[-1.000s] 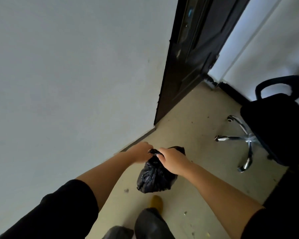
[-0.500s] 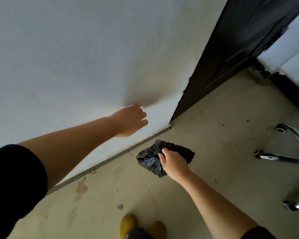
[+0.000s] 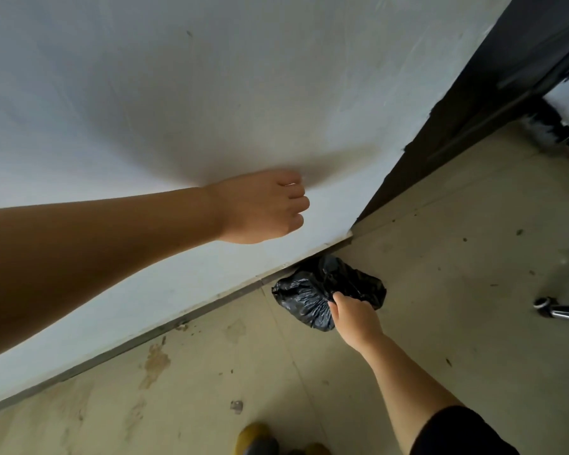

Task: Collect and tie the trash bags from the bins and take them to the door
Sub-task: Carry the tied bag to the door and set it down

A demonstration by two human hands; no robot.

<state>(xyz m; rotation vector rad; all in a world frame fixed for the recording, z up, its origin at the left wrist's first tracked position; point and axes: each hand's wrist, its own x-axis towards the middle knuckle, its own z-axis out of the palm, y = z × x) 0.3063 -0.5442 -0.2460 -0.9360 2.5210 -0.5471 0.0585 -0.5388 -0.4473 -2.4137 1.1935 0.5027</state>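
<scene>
head view: the small crumpled black plastic trash bag (image 3: 312, 292) sits on the beige floor (image 3: 440, 307), against the foot of the white wall (image 3: 178, 93) and just beside the dark door (image 3: 493, 93). the right hand (image 3: 355, 318) has its fingers curled over the bag's top, gripping the gathered plastic. the left hand (image 3: 260, 208) is braced by the wall, fingers curled, holding nothing. the bag looks light, soft and slack, its thin film slippery and easy to tear, so the bunched neck is probably the safest place to hold. it appears already delivered by the door.
</scene>
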